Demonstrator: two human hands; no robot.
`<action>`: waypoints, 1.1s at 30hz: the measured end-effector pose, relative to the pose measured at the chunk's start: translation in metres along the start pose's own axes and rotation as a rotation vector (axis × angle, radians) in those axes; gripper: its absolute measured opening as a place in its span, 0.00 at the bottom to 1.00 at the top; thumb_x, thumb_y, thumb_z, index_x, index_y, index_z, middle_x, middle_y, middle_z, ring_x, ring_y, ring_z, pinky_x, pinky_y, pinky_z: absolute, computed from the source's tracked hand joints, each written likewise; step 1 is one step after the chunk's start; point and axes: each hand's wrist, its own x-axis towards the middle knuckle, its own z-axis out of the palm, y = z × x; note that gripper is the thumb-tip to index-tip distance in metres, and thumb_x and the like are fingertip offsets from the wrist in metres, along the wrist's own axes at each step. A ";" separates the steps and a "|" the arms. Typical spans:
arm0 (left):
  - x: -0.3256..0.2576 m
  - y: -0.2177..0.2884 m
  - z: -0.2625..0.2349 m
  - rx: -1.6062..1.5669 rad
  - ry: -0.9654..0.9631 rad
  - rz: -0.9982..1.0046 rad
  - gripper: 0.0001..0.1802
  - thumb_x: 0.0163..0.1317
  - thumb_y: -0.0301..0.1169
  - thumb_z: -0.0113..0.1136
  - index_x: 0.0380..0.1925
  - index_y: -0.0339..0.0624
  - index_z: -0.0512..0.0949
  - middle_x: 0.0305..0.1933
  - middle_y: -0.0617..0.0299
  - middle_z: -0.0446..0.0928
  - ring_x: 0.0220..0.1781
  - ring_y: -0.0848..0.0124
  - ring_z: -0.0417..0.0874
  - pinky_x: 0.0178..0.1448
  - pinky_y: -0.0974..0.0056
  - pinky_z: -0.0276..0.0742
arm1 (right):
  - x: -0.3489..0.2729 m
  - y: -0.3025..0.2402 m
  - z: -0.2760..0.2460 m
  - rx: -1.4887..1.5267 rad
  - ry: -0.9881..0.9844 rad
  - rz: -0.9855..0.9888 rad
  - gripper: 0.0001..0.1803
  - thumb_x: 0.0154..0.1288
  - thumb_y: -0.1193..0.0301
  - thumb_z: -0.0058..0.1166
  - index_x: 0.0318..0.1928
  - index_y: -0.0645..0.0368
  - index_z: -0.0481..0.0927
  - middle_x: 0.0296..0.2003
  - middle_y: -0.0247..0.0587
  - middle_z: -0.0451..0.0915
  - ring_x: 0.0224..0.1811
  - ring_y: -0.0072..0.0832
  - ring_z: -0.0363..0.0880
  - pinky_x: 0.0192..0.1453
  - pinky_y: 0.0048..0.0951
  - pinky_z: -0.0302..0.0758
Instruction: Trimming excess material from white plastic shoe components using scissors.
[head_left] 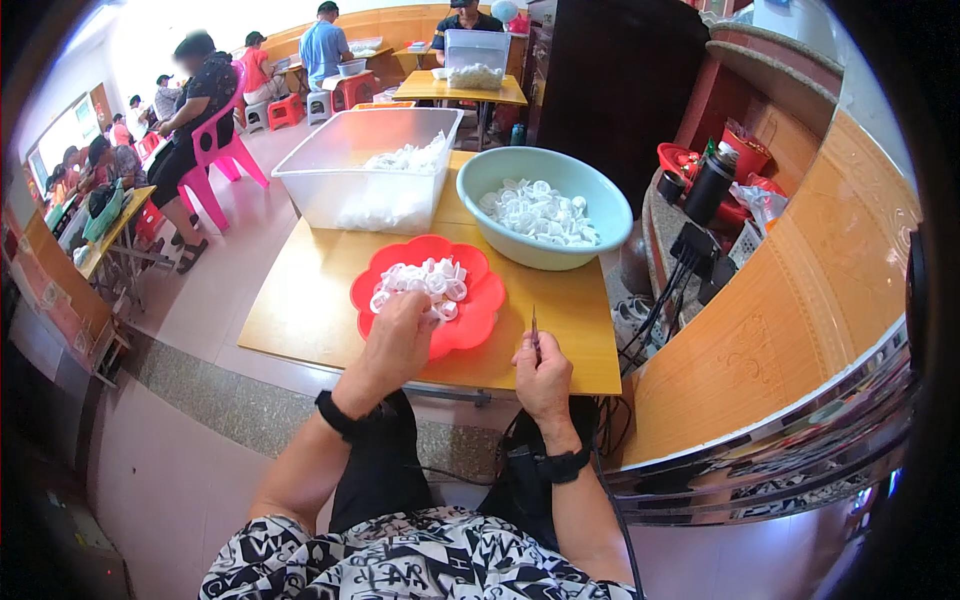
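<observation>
My left hand (398,332) reaches over the near side of a red scalloped bowl (484,290), its fingers bent together at a heap of small white ring-shaped plastic parts (425,277). Whatever lies between those fingertips is too small and hidden to name. To the right of the bowl, above the table's front edge, my right hand (544,378) is closed around a thin pointed metal tool (534,322). The tool's tip points up and away from me; its lower part is covered by my fingers.
Behind the red bowl, a clear plastic bin (310,190) and a pale green basin (545,258) hold more white parts on the yellow table (290,300). A curved wooden panel (740,350), cables and a black bottle (710,185) are at right. Several people sit farther back.
</observation>
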 end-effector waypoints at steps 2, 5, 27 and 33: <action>-0.011 0.028 -0.005 -0.149 -0.001 -0.031 0.09 0.55 0.20 0.58 0.37 0.35 0.72 0.34 0.52 0.77 0.36 0.63 0.81 0.39 0.64 0.75 | -0.003 -0.002 -0.001 0.003 0.006 0.012 0.08 0.63 0.72 0.48 0.35 0.66 0.74 0.20 0.47 0.75 0.21 0.35 0.77 0.27 0.31 0.72; -0.038 0.060 -0.004 -0.537 -0.060 -0.222 0.09 0.55 0.18 0.58 0.37 0.33 0.72 0.32 0.57 0.77 0.36 0.71 0.79 0.38 0.70 0.73 | -0.004 -0.003 0.000 0.007 0.001 -0.018 0.08 0.63 0.72 0.47 0.34 0.65 0.74 0.19 0.46 0.75 0.20 0.34 0.76 0.26 0.31 0.71; -0.114 0.098 -0.011 -1.259 -0.038 -0.655 0.13 0.59 0.18 0.56 0.44 0.33 0.73 0.38 0.61 0.77 0.39 0.76 0.79 0.45 0.70 0.78 | 0.002 0.006 -0.006 0.066 -0.033 -0.076 0.09 0.65 0.70 0.45 0.34 0.65 0.74 0.21 0.39 0.76 0.23 0.25 0.75 0.30 0.27 0.71; -0.110 0.102 -0.026 -1.094 -0.095 -0.568 0.16 0.58 0.14 0.53 0.48 0.32 0.74 0.40 0.60 0.76 0.41 0.76 0.78 0.48 0.72 0.75 | 0.002 0.007 -0.008 0.156 -0.042 -0.094 0.09 0.66 0.71 0.46 0.33 0.65 0.74 0.22 0.34 0.76 0.23 0.21 0.73 0.29 0.25 0.71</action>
